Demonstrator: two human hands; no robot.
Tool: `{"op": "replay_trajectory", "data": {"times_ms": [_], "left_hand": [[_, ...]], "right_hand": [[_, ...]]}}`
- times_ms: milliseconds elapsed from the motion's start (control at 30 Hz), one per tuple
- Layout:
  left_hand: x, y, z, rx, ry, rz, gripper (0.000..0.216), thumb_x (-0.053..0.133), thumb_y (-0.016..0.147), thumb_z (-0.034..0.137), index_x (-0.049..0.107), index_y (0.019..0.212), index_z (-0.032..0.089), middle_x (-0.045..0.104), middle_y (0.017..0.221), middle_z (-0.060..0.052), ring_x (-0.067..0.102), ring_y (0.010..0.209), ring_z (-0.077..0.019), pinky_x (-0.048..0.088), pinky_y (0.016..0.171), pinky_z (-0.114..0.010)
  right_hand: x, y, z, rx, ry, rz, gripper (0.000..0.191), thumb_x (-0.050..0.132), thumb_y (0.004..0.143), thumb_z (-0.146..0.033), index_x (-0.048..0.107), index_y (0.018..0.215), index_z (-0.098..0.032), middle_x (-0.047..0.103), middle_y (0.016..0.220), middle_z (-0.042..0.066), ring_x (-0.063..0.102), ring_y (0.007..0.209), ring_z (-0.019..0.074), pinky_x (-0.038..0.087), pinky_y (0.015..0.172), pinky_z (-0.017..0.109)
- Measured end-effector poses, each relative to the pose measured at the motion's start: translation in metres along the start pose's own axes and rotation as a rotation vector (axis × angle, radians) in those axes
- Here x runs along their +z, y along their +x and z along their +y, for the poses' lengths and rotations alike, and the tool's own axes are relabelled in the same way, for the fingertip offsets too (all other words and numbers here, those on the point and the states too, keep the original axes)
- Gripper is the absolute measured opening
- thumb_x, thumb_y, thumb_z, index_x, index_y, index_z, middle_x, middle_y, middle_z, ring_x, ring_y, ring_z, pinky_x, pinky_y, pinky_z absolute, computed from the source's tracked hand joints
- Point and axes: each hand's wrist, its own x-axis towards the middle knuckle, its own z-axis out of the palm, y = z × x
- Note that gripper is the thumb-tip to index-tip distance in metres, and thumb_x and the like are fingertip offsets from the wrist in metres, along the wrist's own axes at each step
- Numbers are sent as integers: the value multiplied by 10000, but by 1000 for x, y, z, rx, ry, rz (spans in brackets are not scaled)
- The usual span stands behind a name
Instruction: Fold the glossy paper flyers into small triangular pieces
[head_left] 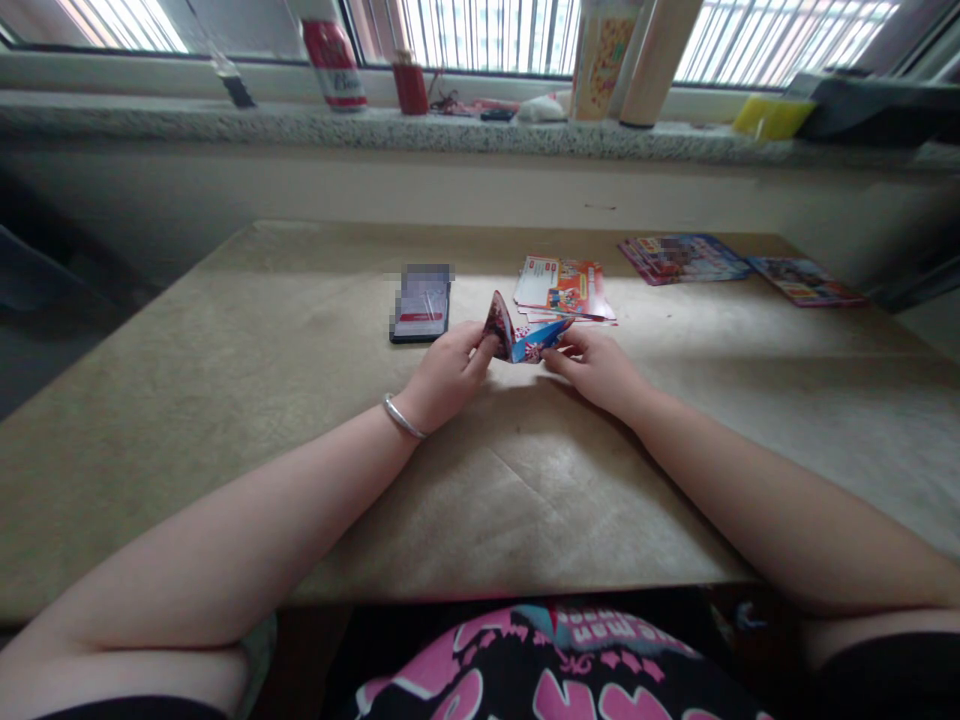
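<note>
Between my two hands is a small folded piece of printed paper [531, 343], blue, red and dark, raised at both sides into a V. My left hand [451, 370], with a silver bangle on the wrist, pinches its left flap. The right flap is gripped by the fingers of my right hand [596, 368]. A phone [421, 305] with a lit, partly blurred screen lies just beyond my left hand. Behind the folded paper rests a small pile of orange and white printed cards [566, 288].
Colourful printed sheets [684, 258] lie at the back right, with another printed stack [806, 281] beside them. On the stone windowsill [480, 135] stand a red can [335, 62], a red bottle [409, 85], a clear container [602, 60] and a yellow object [774, 117].
</note>
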Motion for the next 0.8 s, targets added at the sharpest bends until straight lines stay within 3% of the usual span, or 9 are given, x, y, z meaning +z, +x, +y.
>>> {"op": "replay_trajectory", "data": {"times_ms": [100, 167, 367, 567, 800], "left_hand": [[3, 0, -1, -25, -163, 101, 158, 492, 924, 290, 536, 1011, 166, 630, 930, -52, 599, 806, -142, 496, 749, -274], [5, 0, -1, -29, -313, 138, 207, 521, 907, 268, 493, 1090, 177, 623, 996, -55, 618, 815, -126, 521, 749, -260], [7, 0, 2, -108, -479, 96, 114, 592, 865, 267, 541, 882, 167, 644, 841, -23, 643, 773, -125, 548, 738, -263], [10, 1, 4, -194, -596, 25, 170, 646, 824, 277, 558, 902, 153, 662, 829, -22, 649, 759, -127, 544, 707, -258], [10, 2, 2, -239, -553, 64, 105, 635, 781, 189, 566, 850, 150, 635, 767, 5, 606, 680, -96, 509, 635, -213]], "right_hand": [[-1, -1, -1, -48, -15, -1, 151, 589, 827, -309, 669, 860, -185, 707, 897, 73, 635, 818, 208, 519, 760, 380], [-2, -1, -3, -69, -29, 8, 138, 596, 826, -300, 670, 861, -189, 708, 897, 69, 635, 830, 209, 521, 767, 380], [2, -1, -2, -15, 85, 22, 137, 580, 843, -329, 603, 809, -198, 667, 796, 29, 616, 735, 172, 518, 711, 350], [13, 0, -2, 31, 354, 62, 170, 587, 838, -371, 565, 884, -209, 655, 761, 3, 608, 687, 139, 511, 667, 315], [17, -1, -9, 43, 551, 8, 352, 748, 693, -405, 555, 927, -227, 714, 921, 25, 679, 812, 155, 553, 768, 331]]}}
